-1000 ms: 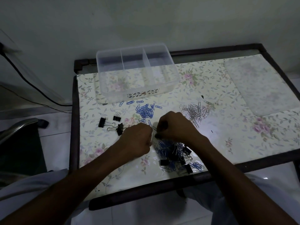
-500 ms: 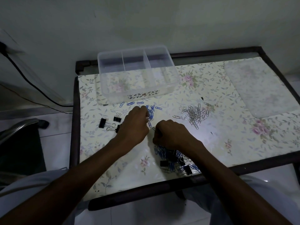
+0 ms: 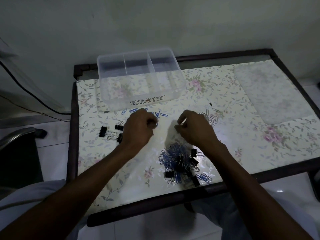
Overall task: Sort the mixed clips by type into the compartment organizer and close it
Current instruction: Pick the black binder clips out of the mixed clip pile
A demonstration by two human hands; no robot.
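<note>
A clear three-compartment organizer (image 3: 138,84) stands at the table's back left, and I see no clips in it. In front of it lie loose blue paper clips (image 3: 163,115). My left hand (image 3: 138,129) hovers over them with fingers curled in a pinch on a blue clip that hardly shows. My right hand (image 3: 194,130) is beside the silver paper clip pile (image 3: 212,118), fingertips pinched on a small silver clip. A mixed pile of clips (image 3: 180,163) lies near the front edge, below my right wrist. Three black binder clips (image 3: 110,131) lie to the left.
A translucent lid (image 3: 273,90) lies flat at the table's right side. The floral table (image 3: 242,135) has a dark raised frame all round. A dark chair (image 3: 15,144) and a cable are at the left, off the table.
My left hand went forward from the mixed pile to the blue clips and stays there. My right hand left the mixed pile and moved up and right to the silver pile.
</note>
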